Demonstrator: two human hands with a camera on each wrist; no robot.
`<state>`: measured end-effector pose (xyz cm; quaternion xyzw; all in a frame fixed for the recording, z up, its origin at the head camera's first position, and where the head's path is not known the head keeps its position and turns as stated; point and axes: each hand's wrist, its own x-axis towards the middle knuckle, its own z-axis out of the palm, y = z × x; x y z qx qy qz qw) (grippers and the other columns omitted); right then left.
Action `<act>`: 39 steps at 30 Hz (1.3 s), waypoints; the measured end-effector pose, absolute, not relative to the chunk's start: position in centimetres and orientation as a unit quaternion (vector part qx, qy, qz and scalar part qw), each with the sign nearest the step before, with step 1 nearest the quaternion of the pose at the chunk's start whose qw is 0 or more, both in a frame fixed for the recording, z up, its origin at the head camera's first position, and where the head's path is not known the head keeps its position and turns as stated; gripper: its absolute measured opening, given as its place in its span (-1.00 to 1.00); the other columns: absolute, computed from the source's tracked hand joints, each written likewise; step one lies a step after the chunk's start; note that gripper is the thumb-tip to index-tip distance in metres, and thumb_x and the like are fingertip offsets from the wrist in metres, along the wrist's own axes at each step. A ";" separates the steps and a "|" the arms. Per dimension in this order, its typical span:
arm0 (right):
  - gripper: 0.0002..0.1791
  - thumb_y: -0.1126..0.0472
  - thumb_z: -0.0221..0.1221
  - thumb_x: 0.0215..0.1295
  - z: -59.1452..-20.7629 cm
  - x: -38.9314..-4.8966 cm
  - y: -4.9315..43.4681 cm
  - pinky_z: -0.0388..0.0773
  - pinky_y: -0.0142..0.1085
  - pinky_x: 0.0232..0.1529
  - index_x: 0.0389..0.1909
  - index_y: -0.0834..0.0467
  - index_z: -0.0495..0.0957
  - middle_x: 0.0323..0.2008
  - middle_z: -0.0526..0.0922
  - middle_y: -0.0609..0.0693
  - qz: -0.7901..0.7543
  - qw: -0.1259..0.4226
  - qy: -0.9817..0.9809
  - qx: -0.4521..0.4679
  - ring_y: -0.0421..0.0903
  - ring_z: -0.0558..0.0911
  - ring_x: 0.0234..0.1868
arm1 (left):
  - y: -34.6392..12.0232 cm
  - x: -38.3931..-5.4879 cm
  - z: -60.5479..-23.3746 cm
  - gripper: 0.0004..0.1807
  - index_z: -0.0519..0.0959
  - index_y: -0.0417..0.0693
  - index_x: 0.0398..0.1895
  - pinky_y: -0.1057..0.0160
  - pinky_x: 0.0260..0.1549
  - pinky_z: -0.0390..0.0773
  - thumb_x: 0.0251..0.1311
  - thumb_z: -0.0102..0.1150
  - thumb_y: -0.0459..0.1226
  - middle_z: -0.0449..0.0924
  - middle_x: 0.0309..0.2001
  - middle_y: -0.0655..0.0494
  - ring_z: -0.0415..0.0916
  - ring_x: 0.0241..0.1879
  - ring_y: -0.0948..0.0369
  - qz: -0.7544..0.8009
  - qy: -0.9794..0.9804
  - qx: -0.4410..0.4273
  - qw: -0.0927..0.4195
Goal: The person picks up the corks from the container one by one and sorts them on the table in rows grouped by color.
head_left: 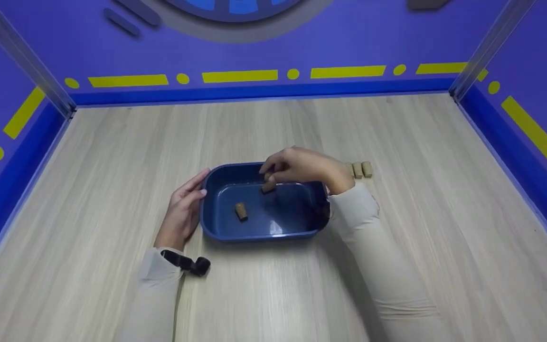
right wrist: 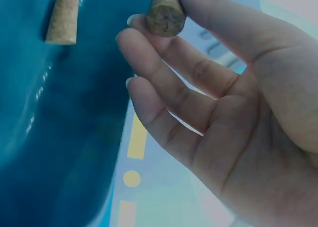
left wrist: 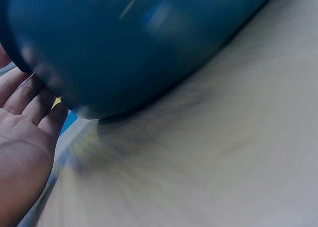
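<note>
A dark blue rectangular tub [head_left: 226, 232] sits on the wooden table. My left hand [head_left: 184, 204] rests against its left end, thumb at the rim; in the left wrist view the fingers [left wrist: 42, 100] lie nearly straight along the outer wall. Over the far side of the tub, my right hand [head_left: 297, 166] pinches a tapered cork [right wrist: 166, 19] between thumb and forefinger, its other fingers loosely bent below. One cork [head_left: 240, 211] lies on the tub's floor, left of the middle. The right wrist view also shows a cork [right wrist: 63, 21] lying inside the tub.
Several corks [head_left: 367, 169] stand in a row on the table [head_left: 425, 199] beyond the right wrist, some partly hidden by it. Blue panels [head_left: 292, 88] with yellow dashes enclose the back and both sides. A black strap [head_left: 178, 260] circles the left wrist.
</note>
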<state>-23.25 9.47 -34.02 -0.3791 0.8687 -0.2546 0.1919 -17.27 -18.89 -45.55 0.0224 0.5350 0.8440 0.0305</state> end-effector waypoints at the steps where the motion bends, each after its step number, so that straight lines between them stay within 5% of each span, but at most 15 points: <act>1: -0.69 0.19 0.17 0.32 -33.9 -23.3 9.7 0.50 -0.38 -0.30 0.05 0.15 0.61 -0.24 0.72 0.03 -0.257 0.189 0.869 -0.378 -0.16 0.59 -0.34 | -18.9 -17.3 -45.6 -0.41 0.17 -0.48 0.35 0.44 0.24 0.33 0.19 -0.10 -0.56 0.15 0.43 -0.23 0.33 0.27 0.37 0.845 0.534 0.023 0.029; 13: -0.64 0.28 0.24 0.23 -33.3 -23.0 13.5 0.60 -0.14 0.00 0.08 0.13 0.58 -0.09 0.69 0.04 -0.298 0.181 0.880 -0.323 0.00 0.63 0.01 | -18.7 -17.2 -45.6 -0.41 0.18 -0.49 0.35 0.43 0.24 0.34 0.18 -0.13 -0.59 0.33 0.36 -0.10 0.37 0.24 0.37 0.851 0.523 0.017 0.026; 19: -0.54 0.36 0.27 0.16 -33.8 -22.8 15.3 0.61 -0.10 -0.03 0.13 0.13 0.55 -0.01 0.65 0.05 -0.319 0.180 0.884 -0.291 0.01 0.67 -0.05 | -18.8 -17.3 -45.7 -0.41 0.19 -0.50 0.34 0.44 0.24 0.34 0.17 -0.11 -0.59 0.39 0.32 -0.06 0.37 0.24 0.37 0.847 0.530 0.021 0.021; 30: -0.52 0.34 0.27 0.18 -35.1 -22.1 18.6 0.59 -0.29 -0.24 0.16 0.12 0.53 -0.05 0.69 0.08 -0.361 0.122 0.887 -0.260 -0.03 0.71 -0.19 | -18.7 -17.4 -45.6 -0.40 0.15 -0.50 0.36 0.45 0.26 0.30 0.18 -0.14 -0.58 0.12 0.43 -0.27 0.31 0.29 0.36 0.840 0.542 0.020 0.023; 39: -0.55 0.39 0.26 0.16 -37.2 -21.4 21.6 0.55 -0.42 -0.22 0.11 0.17 0.54 -0.16 0.71 0.15 -0.397 0.110 0.880 -0.236 0.00 0.70 -0.22 | -18.9 -17.3 -45.5 -0.41 0.16 -0.50 0.34 0.43 0.28 0.29 0.18 -0.12 -0.57 0.29 0.38 -0.13 0.35 0.26 0.39 0.842 0.538 0.029 0.024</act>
